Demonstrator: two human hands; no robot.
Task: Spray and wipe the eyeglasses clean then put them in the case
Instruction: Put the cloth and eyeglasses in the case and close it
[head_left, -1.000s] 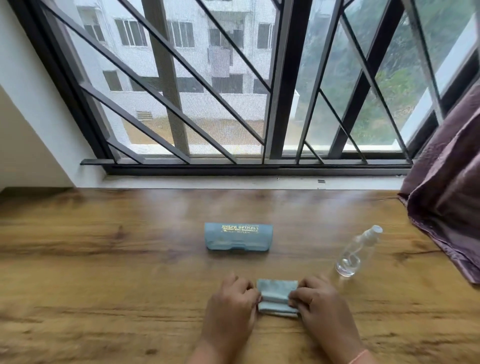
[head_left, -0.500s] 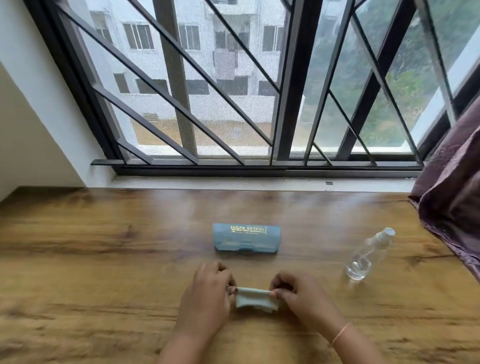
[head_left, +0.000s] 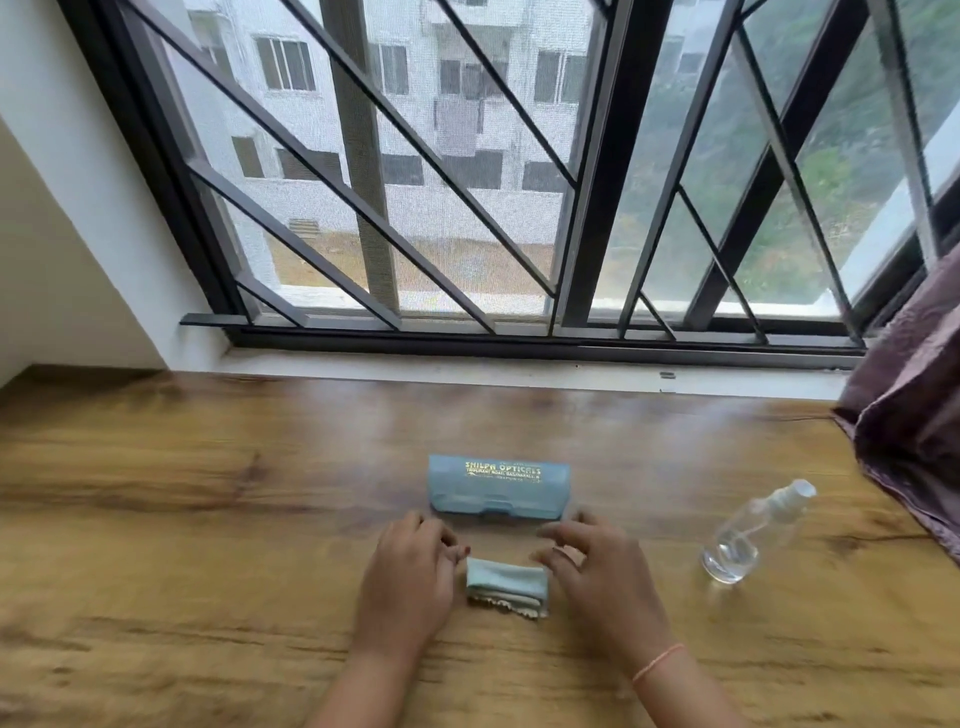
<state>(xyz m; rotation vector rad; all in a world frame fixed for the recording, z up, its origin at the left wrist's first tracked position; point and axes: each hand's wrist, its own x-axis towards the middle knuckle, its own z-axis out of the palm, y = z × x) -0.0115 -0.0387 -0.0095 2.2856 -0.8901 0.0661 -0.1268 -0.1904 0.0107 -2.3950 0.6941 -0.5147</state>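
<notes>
A light-blue eyeglass case (head_left: 498, 486) with gold lettering lies closed on the wooden table (head_left: 208, 519), just beyond my hands. A folded pale-blue cleaning cloth (head_left: 506, 586) rests on the table between my hands. My left hand (head_left: 410, 582) sits at the cloth's left edge, fingers loosely curled and holding nothing. My right hand (head_left: 597, 569) hovers at the cloth's right edge with fingers spread, off the cloth. A clear spray bottle (head_left: 753, 532) with a white nozzle stands leaning to the right of my hands. No eyeglasses are visible.
A window with a black diagonal grille (head_left: 467, 182) and a white sill (head_left: 519, 366) runs along the table's far edge. A purple curtain (head_left: 919, 415) hangs over the table's right end. A white wall (head_left: 62, 234) borders the left.
Both hands have let go of the folded cloth, which now lies on the table. The hands have drawn slightly apart, fingers opening, closer to the case.
</notes>
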